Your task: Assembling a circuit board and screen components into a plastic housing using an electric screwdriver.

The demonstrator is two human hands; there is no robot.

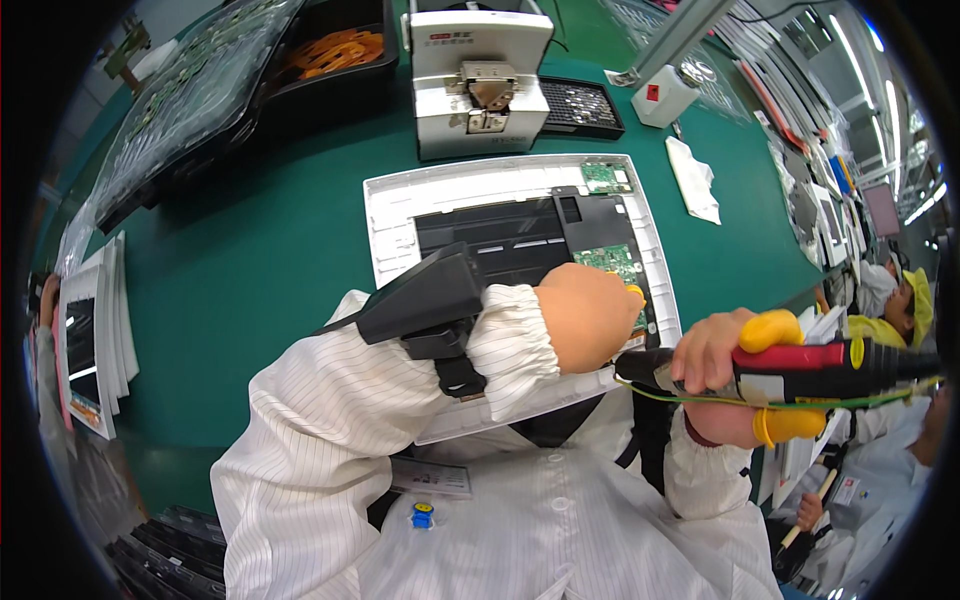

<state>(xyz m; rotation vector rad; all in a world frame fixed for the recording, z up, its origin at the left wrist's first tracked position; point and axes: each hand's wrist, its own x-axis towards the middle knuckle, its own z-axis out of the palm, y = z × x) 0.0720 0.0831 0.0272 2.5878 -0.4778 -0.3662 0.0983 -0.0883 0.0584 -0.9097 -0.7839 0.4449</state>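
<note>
A white rectangular frame (648, 235) lies on the green bench in front of me, with a black panel and green circuit boards (605, 262) inside it. My left hand (588, 315) rests over the lower board at the frame's right side. Its fingers curl downward, yellow cots show at the tips, and whatever they pinch is hidden beneath the hand. A black device (425, 295) is strapped to that wrist. My right hand (712, 365) is wrapped round a red and black electric screwdriver (865, 358), whose narrow end points left, beside the frame's lower right edge. Yellow cots cover some right fingers too.
Beyond the frame stands a white screw feeder (475, 95), with a black parts tray (612, 122) beside it. A white bottle (662, 100) and cloth (692, 182) lie right. Leftward are a black bin (345, 75) of orange pieces and white panels (118, 320). Other people sit right.
</note>
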